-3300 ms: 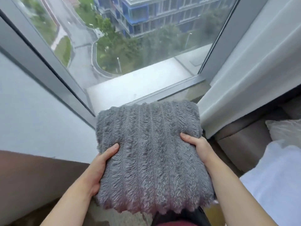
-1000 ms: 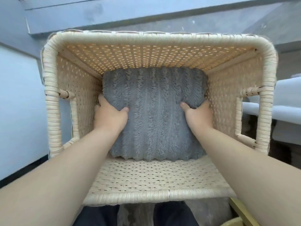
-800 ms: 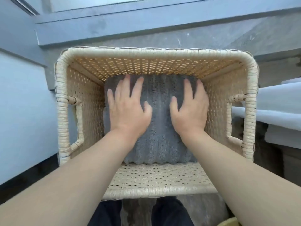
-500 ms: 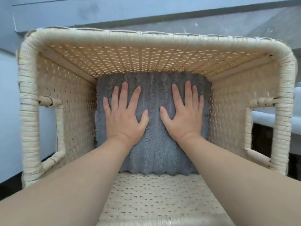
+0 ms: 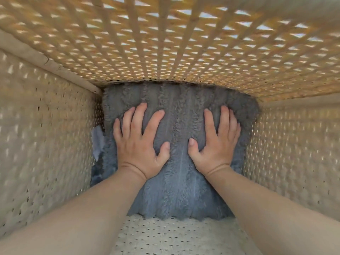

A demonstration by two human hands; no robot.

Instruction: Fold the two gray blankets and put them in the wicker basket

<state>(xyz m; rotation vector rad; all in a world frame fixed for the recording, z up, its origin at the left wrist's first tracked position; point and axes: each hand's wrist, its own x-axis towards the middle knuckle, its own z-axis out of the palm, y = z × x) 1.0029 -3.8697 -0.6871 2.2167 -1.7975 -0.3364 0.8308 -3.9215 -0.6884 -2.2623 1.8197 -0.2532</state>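
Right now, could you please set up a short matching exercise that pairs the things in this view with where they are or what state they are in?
Things:
1. left hand
2. right hand
3. gray blanket
4. far basket wall

Descriptions:
a. folded, lying at the bottom of the basket
b. glowing amber, with light through the weave
c. flat on the blanket, nearer the pale tag
d. flat on the blanket, on the side away from the tag

Pairs: 1-c, 2-d, 3-a, 4-b
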